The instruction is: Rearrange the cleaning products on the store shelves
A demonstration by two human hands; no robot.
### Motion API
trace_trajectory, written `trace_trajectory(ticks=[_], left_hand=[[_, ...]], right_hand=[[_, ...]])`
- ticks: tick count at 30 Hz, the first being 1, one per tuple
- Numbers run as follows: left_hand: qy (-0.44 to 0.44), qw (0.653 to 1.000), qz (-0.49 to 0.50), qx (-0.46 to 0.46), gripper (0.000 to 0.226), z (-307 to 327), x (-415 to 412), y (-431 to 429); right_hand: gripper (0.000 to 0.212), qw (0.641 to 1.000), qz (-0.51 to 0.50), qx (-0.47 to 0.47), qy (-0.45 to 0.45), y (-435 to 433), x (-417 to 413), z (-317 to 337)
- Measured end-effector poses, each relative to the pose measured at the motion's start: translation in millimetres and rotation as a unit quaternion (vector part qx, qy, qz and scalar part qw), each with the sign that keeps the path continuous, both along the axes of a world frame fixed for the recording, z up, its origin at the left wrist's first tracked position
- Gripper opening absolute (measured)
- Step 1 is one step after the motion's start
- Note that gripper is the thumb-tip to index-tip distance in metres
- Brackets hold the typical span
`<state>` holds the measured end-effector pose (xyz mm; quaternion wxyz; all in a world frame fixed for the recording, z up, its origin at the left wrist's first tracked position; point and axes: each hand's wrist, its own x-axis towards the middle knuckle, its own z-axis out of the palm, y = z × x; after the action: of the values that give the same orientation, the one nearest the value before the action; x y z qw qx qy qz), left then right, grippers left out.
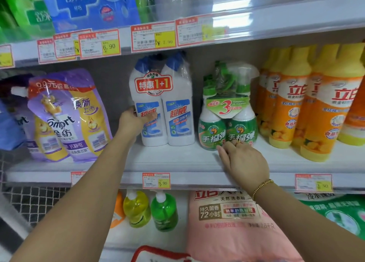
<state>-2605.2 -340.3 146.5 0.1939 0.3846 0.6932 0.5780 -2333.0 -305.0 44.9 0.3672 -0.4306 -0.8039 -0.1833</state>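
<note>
Your middle shelf [177, 163] carries everything here. Purple pouches [67, 115] lean at the left and orange bottles [308, 107] crowd the right. Between them stand the white pack [173, 107] and, just beside it, the green pack [227, 119], both upright and set back from the front edge. Your hands are apart. Your left hand [132, 121] grips the left bottle of the white pack, thumb across its label. Your right hand [243, 161] lies loose, fingers straight, tips at the foot of the green pack, holding nothing. The main risk, as I judge it, is the white pack: you hold one bottle of two bound in thin film, so a pull could swing the free bottle into the green pack and tip it. Push the green pack from its foot alone and its top may rock toward the orange bottles. The pouches lean near your left arm and could slump if brushed.
</note>
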Motion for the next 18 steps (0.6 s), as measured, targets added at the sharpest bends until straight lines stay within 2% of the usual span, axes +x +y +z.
trace_trajectory(ticks=[7,11,18], left_hand=[[0.008,1.000,-0.008,0.011,0.038,-2.2,-1.9,-0.4],[0.006,1.000,-0.001,0.014,0.034,-4.4,-1.5,0.1],[-0.009,1.000,-0.008,0.027,0.042,-8.6,0.2,-1.7]], right_hand=[[0.042,1.000,-0.004,0.016,0.007,-0.7,0.2,-0.1],[0.043,1.000,0.003,-0.005,0.006,-0.7,0.5,-1.4],[0.047,0.998,0.014,-0.057,-0.012,-2.0,2.3,1.6]])
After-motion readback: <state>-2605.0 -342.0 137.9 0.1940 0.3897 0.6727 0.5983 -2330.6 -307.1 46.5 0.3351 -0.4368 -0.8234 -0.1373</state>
